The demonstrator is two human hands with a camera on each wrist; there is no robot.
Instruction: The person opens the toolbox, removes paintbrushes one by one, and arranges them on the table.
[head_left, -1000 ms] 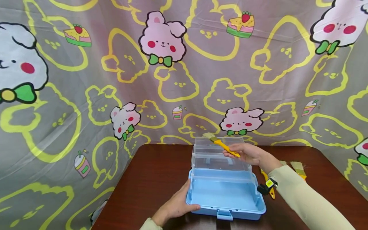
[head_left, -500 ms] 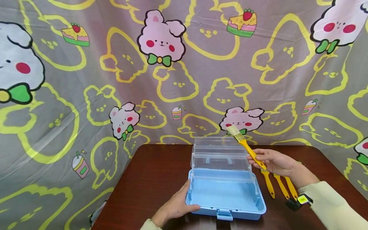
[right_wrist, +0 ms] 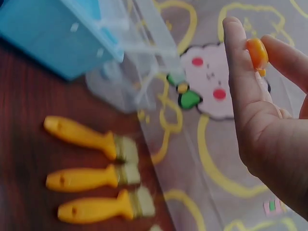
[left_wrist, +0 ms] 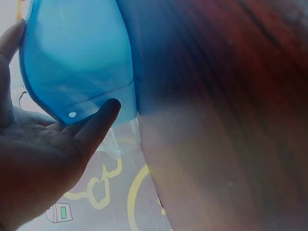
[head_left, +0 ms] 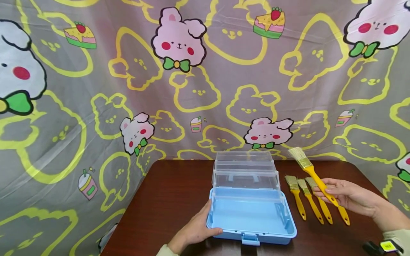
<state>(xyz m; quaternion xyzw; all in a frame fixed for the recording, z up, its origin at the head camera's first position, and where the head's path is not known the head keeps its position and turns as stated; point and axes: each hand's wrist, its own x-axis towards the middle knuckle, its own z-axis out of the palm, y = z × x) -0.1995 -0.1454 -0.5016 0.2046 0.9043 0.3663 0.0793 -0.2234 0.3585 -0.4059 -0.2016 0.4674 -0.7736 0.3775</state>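
A light blue toolbox [head_left: 246, 217] stands open on the table, its clear tiered trays and lid [head_left: 245, 170] raised at the back. No items show in its base. My left hand [head_left: 198, 224] grips its front left corner, thumb at the front rim and fingers along the left side. To the right of the box, my right hand [head_left: 349, 195] pinches a yellow-handled paintbrush [head_left: 315, 177] between thumb and fingers, bristles up and tilted left. Beneath it several similar paintbrushes [head_left: 298, 202] lie side by side on the table; my hand and the held brush partly cover the rightmost.
The dark reddish-brown wooden table [head_left: 166, 195] has rounded far corners. A grey cloth curtain [head_left: 224, 89] with cartoon rabbits hangs behind it and along both sides. A blue latch [head_left: 250, 239] juts from the box's front.
My right hand has carried the paintbrush from above the box's raised trays to the right, over the lying brushes, and lower. The left hand and the box have stayed put.
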